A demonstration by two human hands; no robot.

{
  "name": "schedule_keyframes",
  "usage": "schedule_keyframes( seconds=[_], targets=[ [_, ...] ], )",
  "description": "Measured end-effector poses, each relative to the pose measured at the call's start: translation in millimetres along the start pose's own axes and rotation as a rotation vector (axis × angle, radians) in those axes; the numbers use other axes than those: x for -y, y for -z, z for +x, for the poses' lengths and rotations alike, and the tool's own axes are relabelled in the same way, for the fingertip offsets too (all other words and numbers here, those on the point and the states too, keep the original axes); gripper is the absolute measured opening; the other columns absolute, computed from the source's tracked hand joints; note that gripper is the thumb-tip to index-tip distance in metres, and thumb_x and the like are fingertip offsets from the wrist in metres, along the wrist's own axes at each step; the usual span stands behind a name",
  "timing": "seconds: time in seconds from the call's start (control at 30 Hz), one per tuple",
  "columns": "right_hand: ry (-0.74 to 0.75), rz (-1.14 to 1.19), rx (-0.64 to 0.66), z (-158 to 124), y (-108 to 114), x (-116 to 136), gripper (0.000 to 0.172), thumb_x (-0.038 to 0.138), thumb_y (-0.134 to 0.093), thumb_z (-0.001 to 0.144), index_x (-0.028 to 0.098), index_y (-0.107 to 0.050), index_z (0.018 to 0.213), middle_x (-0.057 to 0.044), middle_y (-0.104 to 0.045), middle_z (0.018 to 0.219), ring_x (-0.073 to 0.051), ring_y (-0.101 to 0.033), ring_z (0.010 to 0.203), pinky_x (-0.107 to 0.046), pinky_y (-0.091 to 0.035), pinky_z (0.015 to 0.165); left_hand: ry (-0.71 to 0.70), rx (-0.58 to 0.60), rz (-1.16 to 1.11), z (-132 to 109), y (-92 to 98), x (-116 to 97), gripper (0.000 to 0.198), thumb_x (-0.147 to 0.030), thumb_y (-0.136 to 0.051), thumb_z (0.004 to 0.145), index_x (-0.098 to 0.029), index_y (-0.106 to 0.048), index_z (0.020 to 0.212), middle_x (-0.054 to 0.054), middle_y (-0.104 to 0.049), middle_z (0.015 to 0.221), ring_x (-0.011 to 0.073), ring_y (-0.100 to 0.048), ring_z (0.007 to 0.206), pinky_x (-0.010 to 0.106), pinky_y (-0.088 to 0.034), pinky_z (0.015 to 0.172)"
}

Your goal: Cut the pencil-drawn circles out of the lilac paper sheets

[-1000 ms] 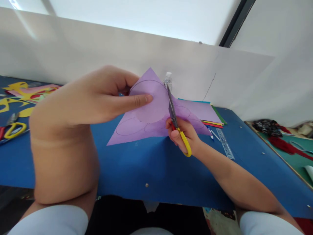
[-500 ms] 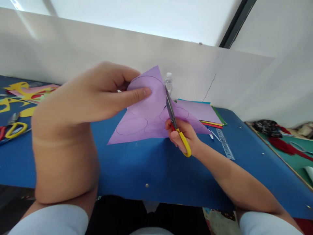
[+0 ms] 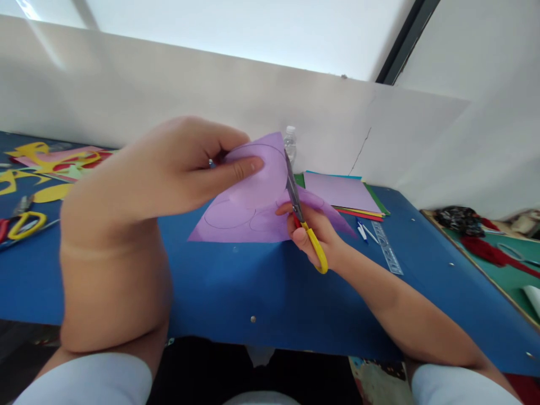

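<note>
Between the thumb and fingers of my left hand point(image 3: 198, 169) is a purple sheet of paper point(image 3: 265, 183), held up above the table. Oval outlines are drawn on it, and its upper part curls towards me. My right hand point(image 3: 314, 233) grips scissors point(image 3: 310, 228) with yellow and red handles, blades pointing up. The blades lie along the right edge of the raised paper, nearly closed together. Part of the sheet passes behind my right hand, which hides some of the outlines.
On the blue table point(image 3: 219, 298), a stack of coloured paper point(image 3: 337, 191), pens point(image 3: 361, 230) and a clear ruler point(image 3: 387, 247) lie right. A plastic bottle point(image 3: 290, 145) stands behind. Yellow paper scraps point(image 3: 36, 154) and other yellow-handled scissors point(image 3: 27, 225) lie left. A green surface point(image 3: 485, 253) adjoins at right.
The raised corner of the purple paper has tipped lower and slightly right, with my left hand shifting along. The scissor blades look closer together; my right hand has barely moved.
</note>
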State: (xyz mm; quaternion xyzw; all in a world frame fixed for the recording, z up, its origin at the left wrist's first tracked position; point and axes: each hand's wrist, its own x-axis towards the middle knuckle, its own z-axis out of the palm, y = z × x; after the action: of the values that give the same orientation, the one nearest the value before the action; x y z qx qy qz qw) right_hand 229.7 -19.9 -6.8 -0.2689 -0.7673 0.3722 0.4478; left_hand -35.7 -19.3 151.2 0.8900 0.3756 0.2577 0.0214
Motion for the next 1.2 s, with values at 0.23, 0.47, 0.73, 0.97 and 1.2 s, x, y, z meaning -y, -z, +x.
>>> schedule_keyframes(
  seconds=[0.23, 0.47, 0.73, 0.97, 1.2],
  targets=[
    [0.030, -0.083, -0.042, 0.6, -1.0, -1.7, 0.075, 0.094, -0.059, 0.101, 0.021, -0.064, 0.120, 0.008, -0.051, 0.068, -0.013, -0.045, 0.053, -0.032, -0.039, 0.053, -0.061, 0.021, -0.014, -1.0, -0.2, 4.7, 0.055, -0.054, -0.054, 0.109, -0.017, -0.063, 0.070, -0.007, -0.035, 0.059, 0.0043, -0.032, 0.055, 0.020, -0.024, 0.053],
    [0.049, -0.113, -0.074, -0.1, 0.1, -3.6, 0.071, 0.092, -0.061, 0.102, 0.022, -0.067, 0.112, 0.008, -0.050, 0.065, -0.013, -0.048, 0.055, -0.030, -0.039, 0.053, -0.068, 0.023, -0.025, -1.2, -0.1, 4.7, 0.054, -0.051, -0.057, 0.110, -0.016, -0.059, 0.069, -0.008, -0.038, 0.057, 0.0026, -0.033, 0.053, 0.018, -0.024, 0.052],
    [0.092, -0.078, -0.081, -1.9, -2.0, -5.8, 0.066, 0.087, -0.064, 0.104, 0.021, -0.067, 0.111, 0.007, -0.052, 0.065, -0.013, -0.049, 0.054, -0.028, -0.038, 0.051, -0.053, 0.022, -0.036, 0.2, -0.7, 5.9, 0.054, -0.052, -0.057, 0.109, -0.017, -0.057, 0.068, -0.010, -0.037, 0.055, 0.0014, -0.031, 0.050, 0.017, -0.023, 0.051],
    [0.077, -0.077, -0.084, -2.4, -2.9, -5.9, 0.065, 0.087, -0.064, 0.104, 0.022, -0.065, 0.109, 0.006, -0.054, 0.066, -0.013, -0.050, 0.055, -0.028, -0.039, 0.051, -0.014, 0.063, -0.025, 0.3, 0.7, 1.8, 0.054, -0.053, -0.057, 0.109, -0.018, -0.057, 0.069, -0.009, -0.039, 0.054, 0.0030, -0.032, 0.051, 0.021, -0.025, 0.052],
    [0.075, -0.091, -0.075, -2.5, -1.4, -3.5, 0.064, 0.086, -0.063, 0.105, 0.022, -0.064, 0.106, 0.004, -0.056, 0.069, -0.014, -0.051, 0.056, -0.029, -0.040, 0.051, 0.028, 0.067, -0.011, -0.1, 1.8, 2.7, 0.054, -0.058, -0.055, 0.106, -0.017, -0.064, 0.072, -0.006, -0.041, 0.055, 0.0064, -0.035, 0.053, 0.027, -0.026, 0.056]
  ],
)
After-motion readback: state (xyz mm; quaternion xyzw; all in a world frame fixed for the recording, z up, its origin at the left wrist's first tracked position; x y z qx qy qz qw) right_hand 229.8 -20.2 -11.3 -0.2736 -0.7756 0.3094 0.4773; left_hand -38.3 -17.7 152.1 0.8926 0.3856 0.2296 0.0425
